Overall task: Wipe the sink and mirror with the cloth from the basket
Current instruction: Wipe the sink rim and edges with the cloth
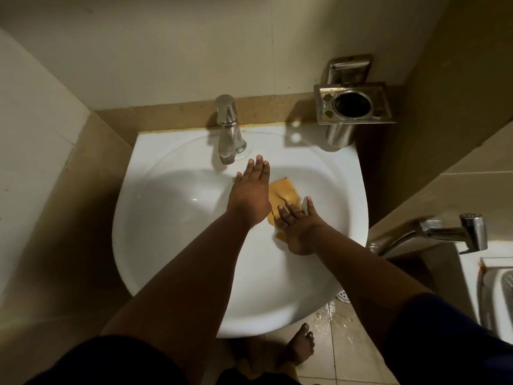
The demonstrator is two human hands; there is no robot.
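A yellow-orange cloth (286,191) lies crumpled on the inner right slope of the white sink (144,245). My right hand (298,230) presses flat on the cloth's near end, fingers spread and pointing toward the wall, and hides part of the cloth. My left hand (251,194) is stretched out with straight fingers over the basin, just left of the cloth. Its fingertips reach close to the spout of the chrome tap (229,132). It holds nothing. No mirror or basket shows in the head view.
A steel tumbler holder (354,107) hangs on the wall behind the sink's right corner, with a steel soap dish (348,69) above it. A chrome spray tap (455,232) juts from the right wall. The floor tiles (333,323) below are wet, and a bare foot (299,345) stands there.
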